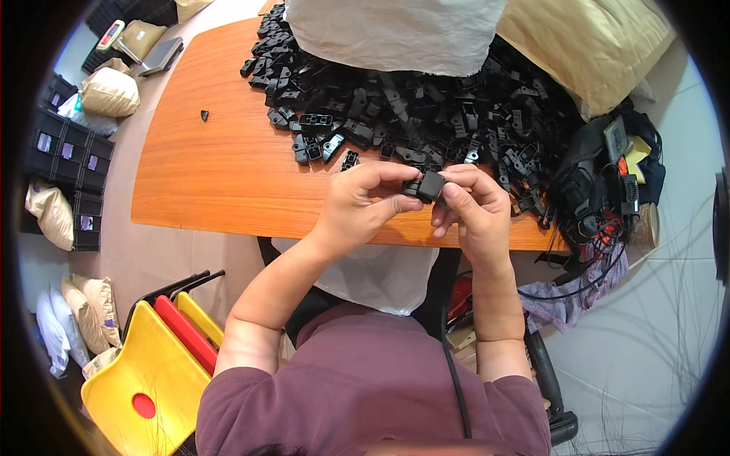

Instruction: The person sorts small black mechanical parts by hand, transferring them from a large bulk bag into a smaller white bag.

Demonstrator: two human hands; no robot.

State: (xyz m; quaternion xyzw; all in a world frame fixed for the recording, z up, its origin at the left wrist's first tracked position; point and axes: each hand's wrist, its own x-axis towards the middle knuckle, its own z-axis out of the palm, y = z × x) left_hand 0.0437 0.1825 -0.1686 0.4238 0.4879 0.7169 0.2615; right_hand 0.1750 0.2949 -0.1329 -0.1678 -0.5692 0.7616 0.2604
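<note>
Between my two hands, just above the near edge of the wooden table (205,175), is a small black plastic part (431,186). My left hand (363,201) pinches its left end between thumb and fingers. The thumb and fingers of my right hand (475,201) grip its right side. Whether it is one part or two joined pieces cannot be made out. Right behind my hands spreads a large heap of similar black plastic parts (395,106). One small black piece (204,115) lies alone on the table's left side.
A white sack (395,30) and a tan paper sack (585,45) lie over the heap's far side. Black cables and a bag (593,182) crowd the table's right end. Yellow and red chairs (144,372) stand at lower left, dark crates (68,148) at far left.
</note>
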